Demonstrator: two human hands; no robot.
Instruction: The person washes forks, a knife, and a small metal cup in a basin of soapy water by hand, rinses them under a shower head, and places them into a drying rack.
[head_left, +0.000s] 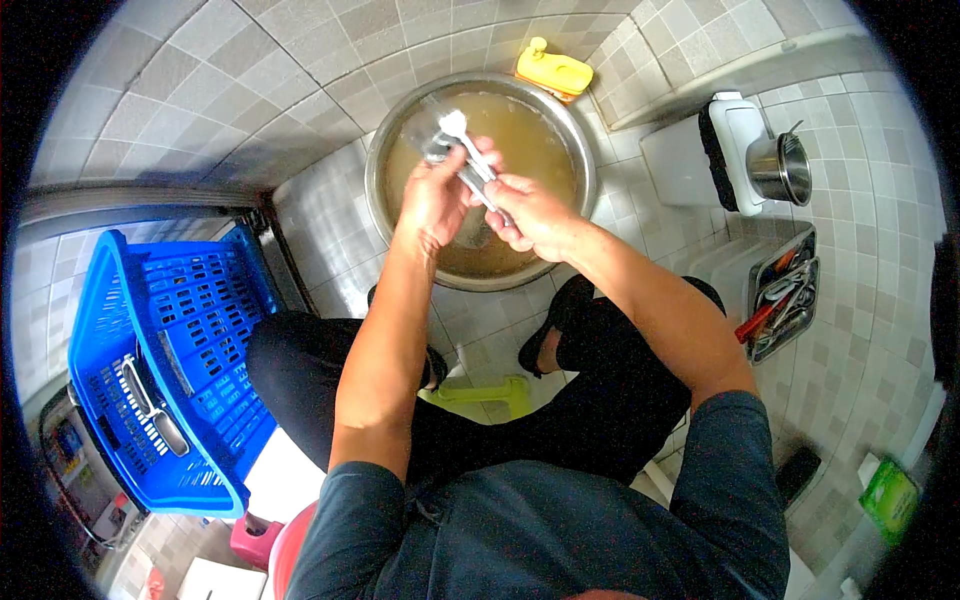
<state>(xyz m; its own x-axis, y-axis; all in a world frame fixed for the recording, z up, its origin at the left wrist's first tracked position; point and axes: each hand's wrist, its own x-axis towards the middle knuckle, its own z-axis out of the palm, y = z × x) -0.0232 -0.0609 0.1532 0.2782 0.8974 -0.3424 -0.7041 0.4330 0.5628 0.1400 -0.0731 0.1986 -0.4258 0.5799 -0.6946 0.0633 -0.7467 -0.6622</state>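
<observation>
Over a large round metal basin (377, 225) of cloudy yellow-brown water (532, 157), both my hands meet on a slim bundle of utensils. My left hand (436, 199) curls around shiny metal utensils (435, 144), blurred at their far ends. From the right, my right hand (529, 214) pinches the handle end of a slender utensil with a bright white head (452, 124). Whether that is a spoon or a brush is unclear. Fingers hide much of the handles. Beneath my hands, a pale shape shows dimly in the water.
A yellow plastic jug (555, 71) stands behind the basin. Left is a blue plastic basket (169, 341) with metal pieces inside. At right are a steel pot (776, 171) on a white lidded container (735, 154) and a utensil tray (784, 300). A green plastic piece (517, 396) lies between my feet.
</observation>
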